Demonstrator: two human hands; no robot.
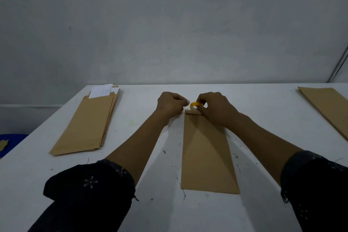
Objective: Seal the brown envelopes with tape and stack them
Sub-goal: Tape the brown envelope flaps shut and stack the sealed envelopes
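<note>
- The right hand [216,108] curls its fingers round a small yellow tape roll [195,105] just above the far end of the brown envelope [207,152]; most of the roll is hidden inside the grip.
- The left hand [170,105] is bunched just beside the roll, thumb and fingertips pressed together; any strip of tape between them is too small to make out.
- The envelope lies lengthwise on the white table [263,111], its folded flap partly covered by the right hand.
- To the left lies a stack of envelopes [84,124] with white paper [102,90] sticking out at the far end.
- Another envelope pile [327,107] at the right is cut off by the frame edge.
- Dark sleeves [90,190] cover both upper arms.
</note>
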